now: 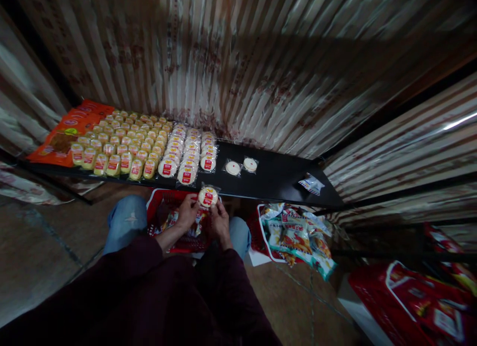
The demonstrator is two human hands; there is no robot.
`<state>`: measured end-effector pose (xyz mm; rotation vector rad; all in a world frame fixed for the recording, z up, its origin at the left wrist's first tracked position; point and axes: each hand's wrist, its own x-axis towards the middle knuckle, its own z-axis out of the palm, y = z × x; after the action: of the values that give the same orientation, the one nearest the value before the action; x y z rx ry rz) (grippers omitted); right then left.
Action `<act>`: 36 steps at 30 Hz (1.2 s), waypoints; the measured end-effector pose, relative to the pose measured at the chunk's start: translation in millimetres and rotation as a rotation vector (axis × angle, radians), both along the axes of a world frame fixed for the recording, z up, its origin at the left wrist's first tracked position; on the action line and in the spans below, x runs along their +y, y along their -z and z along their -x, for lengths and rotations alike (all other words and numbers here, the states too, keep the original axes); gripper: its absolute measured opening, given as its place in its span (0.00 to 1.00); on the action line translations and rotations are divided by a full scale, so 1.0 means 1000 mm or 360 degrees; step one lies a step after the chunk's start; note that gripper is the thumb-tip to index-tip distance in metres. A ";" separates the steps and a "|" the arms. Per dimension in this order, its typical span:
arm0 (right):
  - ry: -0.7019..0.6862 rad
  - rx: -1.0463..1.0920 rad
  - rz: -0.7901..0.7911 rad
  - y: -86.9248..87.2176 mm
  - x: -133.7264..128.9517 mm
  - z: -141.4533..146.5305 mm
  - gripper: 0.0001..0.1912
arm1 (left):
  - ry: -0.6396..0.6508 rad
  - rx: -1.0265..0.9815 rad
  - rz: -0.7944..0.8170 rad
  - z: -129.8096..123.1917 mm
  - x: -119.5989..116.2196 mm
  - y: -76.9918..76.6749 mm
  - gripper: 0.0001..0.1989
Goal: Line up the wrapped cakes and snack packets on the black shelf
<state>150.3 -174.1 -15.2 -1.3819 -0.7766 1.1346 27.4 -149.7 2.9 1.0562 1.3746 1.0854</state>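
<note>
Between my two hands is a round, pale wrapped cracker (207,196) with a red label, just in front of the shelf edge. My left hand (188,212) pinches its left side, and my right hand (220,218) grips its lower right side. On the black shelf (268,179) beyond it, similar round wrapped crackers (187,173) stand in three rows. Two more round crackers (233,168) lie flat to the right of those rows. Several rows of small yellow wrapped cakes (125,162) fill the shelf farther left.
Orange packages (61,137) lie at the shelf's left end, a small silver-blue packet (312,184) toward its right. Below, a red basket (156,194) with packets sits between my knees. Another basket (264,232) holds snack bags. Red packages (421,296) are at lower right. Striped curtain hangs behind.
</note>
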 end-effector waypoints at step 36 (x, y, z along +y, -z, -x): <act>0.0044 -0.0423 -0.0127 -0.014 0.118 -0.020 0.27 | 0.0131 0.0490 -0.0576 -0.035 0.071 -0.010 0.25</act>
<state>170.3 -56.6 -1.1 -1.4887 -0.9784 0.8989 62.6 -78.6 12.7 1.5835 1.3863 1.1719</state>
